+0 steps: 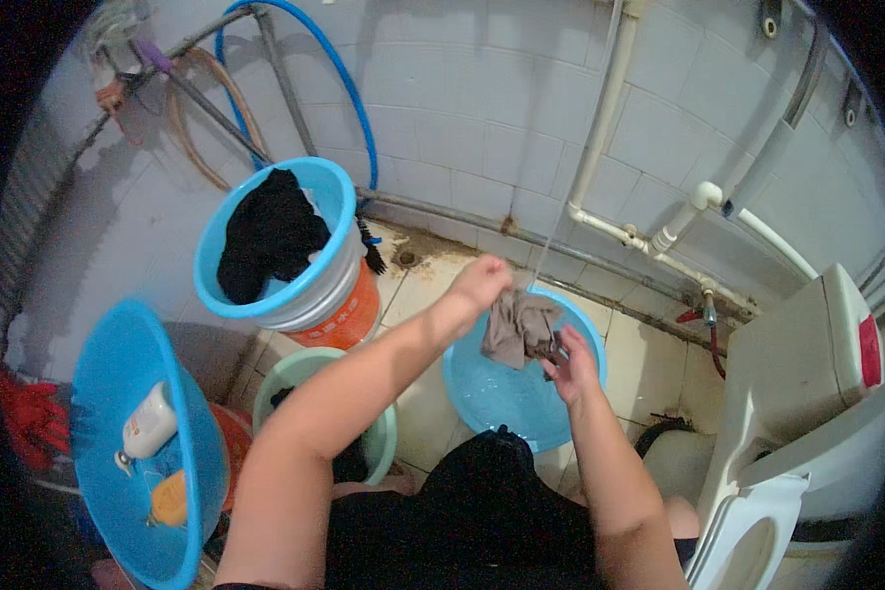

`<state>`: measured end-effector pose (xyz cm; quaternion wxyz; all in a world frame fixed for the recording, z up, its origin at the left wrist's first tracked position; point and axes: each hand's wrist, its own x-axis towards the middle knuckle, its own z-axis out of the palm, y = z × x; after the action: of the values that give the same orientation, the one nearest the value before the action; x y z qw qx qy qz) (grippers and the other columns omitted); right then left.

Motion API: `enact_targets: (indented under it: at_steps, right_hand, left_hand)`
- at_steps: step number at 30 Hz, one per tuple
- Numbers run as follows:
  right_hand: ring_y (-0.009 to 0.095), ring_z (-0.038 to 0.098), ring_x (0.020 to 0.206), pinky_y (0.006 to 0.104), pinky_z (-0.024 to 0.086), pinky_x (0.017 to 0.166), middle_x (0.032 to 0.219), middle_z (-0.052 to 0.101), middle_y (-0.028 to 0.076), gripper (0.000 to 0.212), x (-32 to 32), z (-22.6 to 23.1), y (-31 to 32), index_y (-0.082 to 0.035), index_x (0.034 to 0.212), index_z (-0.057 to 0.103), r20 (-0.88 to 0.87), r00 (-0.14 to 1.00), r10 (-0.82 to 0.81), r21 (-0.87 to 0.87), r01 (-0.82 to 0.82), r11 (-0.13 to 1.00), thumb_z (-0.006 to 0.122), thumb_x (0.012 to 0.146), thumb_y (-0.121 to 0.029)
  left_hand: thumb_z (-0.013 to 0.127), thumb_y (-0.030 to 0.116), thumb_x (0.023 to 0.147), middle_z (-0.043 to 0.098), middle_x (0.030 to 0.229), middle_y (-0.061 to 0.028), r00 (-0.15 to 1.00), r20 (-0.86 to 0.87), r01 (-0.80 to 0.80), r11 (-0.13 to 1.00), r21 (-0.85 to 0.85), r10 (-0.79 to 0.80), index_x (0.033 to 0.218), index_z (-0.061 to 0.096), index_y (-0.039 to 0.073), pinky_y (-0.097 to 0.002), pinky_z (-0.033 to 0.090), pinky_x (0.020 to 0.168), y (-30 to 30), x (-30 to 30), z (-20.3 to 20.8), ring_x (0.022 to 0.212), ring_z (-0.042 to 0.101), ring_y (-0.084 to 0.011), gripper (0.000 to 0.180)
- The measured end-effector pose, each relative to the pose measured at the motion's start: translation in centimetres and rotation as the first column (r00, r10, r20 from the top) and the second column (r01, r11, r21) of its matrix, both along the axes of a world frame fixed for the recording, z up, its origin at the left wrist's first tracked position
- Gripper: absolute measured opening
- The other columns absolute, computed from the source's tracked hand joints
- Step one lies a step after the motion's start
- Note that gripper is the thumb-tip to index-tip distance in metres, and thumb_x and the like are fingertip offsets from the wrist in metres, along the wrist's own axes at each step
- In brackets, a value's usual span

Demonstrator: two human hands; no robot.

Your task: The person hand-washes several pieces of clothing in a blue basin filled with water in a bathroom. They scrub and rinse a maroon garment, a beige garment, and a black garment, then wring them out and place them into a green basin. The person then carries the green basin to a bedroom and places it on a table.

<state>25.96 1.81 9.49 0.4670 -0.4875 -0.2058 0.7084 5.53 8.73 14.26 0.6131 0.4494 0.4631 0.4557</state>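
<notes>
We hold the wet cloth (521, 327) up over the blue tub (482, 388), at about one o'clock. Our left hand (482, 280) and right hand (572, 362) both squeeze it tight. We think we're washing it; next comes careful wringing.

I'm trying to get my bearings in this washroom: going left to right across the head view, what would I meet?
Blue basin holding bottles → blue bucket with dark clothes → left hand → brownish cloth → right hand → white toilet.
</notes>
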Motion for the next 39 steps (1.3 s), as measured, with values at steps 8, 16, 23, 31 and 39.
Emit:
enact_targets:
  at_steps: [8,16,23,31,39]
  right_hand:
    - [0.040,0.032,0.120,0.0452,0.038,0.094,0.133,0.028,0.021,0.076,5.8,-10.9,-1.0,-0.020,0.131,0.038,0.972,-0.187,-0.140,0.028,-0.501,0.865,0.076,0.065,-0.024]
    - [0.032,0.047,0.110,0.0377,0.042,0.089,0.126,0.043,0.018,0.066,3.2,-16.8,1.0,-0.020,0.133,0.037,0.966,-0.014,0.257,-0.239,-0.421,0.875,0.062,0.073,-0.011]
    - [0.028,0.058,0.081,0.0353,0.046,0.073,0.088,0.061,0.014,0.024,-2.0,-10.1,2.2,-0.003,0.096,0.058,0.770,0.617,0.163,0.262,-0.539,0.801,0.054,0.073,-0.006]
    - [0.034,0.050,0.063,0.0403,0.039,0.054,0.065,0.049,0.015,0.022,-8.3,-2.3,-1.9,-0.002,0.065,0.047,0.813,0.544,-0.208,0.566,-0.651,0.506,0.061,0.075,-0.017]
    - [0.038,0.057,0.067,0.0453,0.044,0.060,0.072,0.060,0.019,0.028,-0.6,-8.8,4.6,-0.003,0.090,0.056,0.974,0.219,-0.063,0.138,-0.344,0.929,0.048,0.089,-0.030]
  left_hand:
    - [0.058,0.012,0.072,0.040,0.129,-0.0181,0.426,-0.903,0.452,0.879,0.155,-0.059,0.126,0.043,0.011,-0.0440,0.037,0.095,-6.2,2.1,-17.8,0.115,0.042,-0.0379,0.056]
    - [0.052,0.026,0.082,0.024,0.142,-0.0122,0.262,-0.770,0.569,0.737,-0.363,-0.582,0.134,0.033,0.020,-0.0445,0.032,0.100,-4.7,1.2,-22.0,0.125,0.030,-0.0378,0.055]
    - [0.038,0.067,0.081,0.051,0.117,-0.0133,0.935,0.354,0.219,0.760,-0.612,0.015,0.124,0.042,0.011,-0.0392,0.041,0.090,-3.7,3.3,-18.6,0.107,0.050,-0.0258,0.071]
    - [0.050,0.044,0.088,0.058,0.080,-0.0032,0.565,0.819,0.452,0.790,-0.414,0.105,0.088,0.055,0.010,-0.0342,0.048,0.062,-1.9,4.0,-17.5,0.071,0.057,-0.0172,0.034]
    - [0.053,0.040,0.084,0.058,0.096,-0.0075,0.885,0.413,0.049,0.841,-0.539,0.213,0.106,0.055,0.008,-0.0366,0.046,0.075,-4.7,8.0,-16.4,0.088,0.056,-0.0210,0.039]
